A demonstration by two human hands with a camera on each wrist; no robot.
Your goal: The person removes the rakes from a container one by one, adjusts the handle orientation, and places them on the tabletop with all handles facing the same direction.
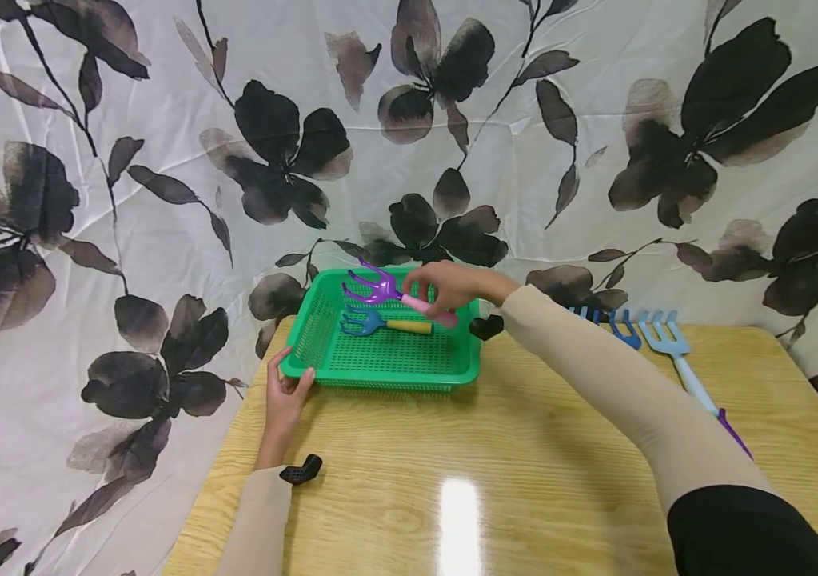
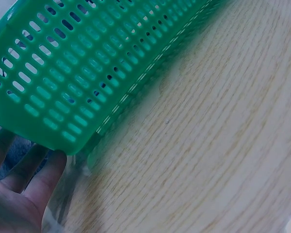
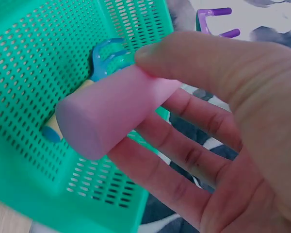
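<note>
My right hand (image 1: 448,286) pinches the pink handle (image 3: 111,107) of a purple hand rake (image 1: 380,290) between thumb and fingers. The rake is over the back part of a green plastic basket (image 1: 380,376), its curved tines pointing left. Inside the basket lies a blue hand rake (image 1: 365,322) with a yellow handle. My left hand (image 1: 285,404) holds the basket's front left corner, thumb at the front and fingers along the left side. In the left wrist view, several fingers (image 2: 43,182) touch the underside of the rim at that corner.
To the right on the wooden table (image 1: 538,480) lie a light blue hand fork (image 1: 668,340), a dark blue tool (image 1: 624,330) and a purple one (image 1: 734,432), partly hidden by my right arm. A floral cloth (image 1: 351,176) hangs behind the table.
</note>
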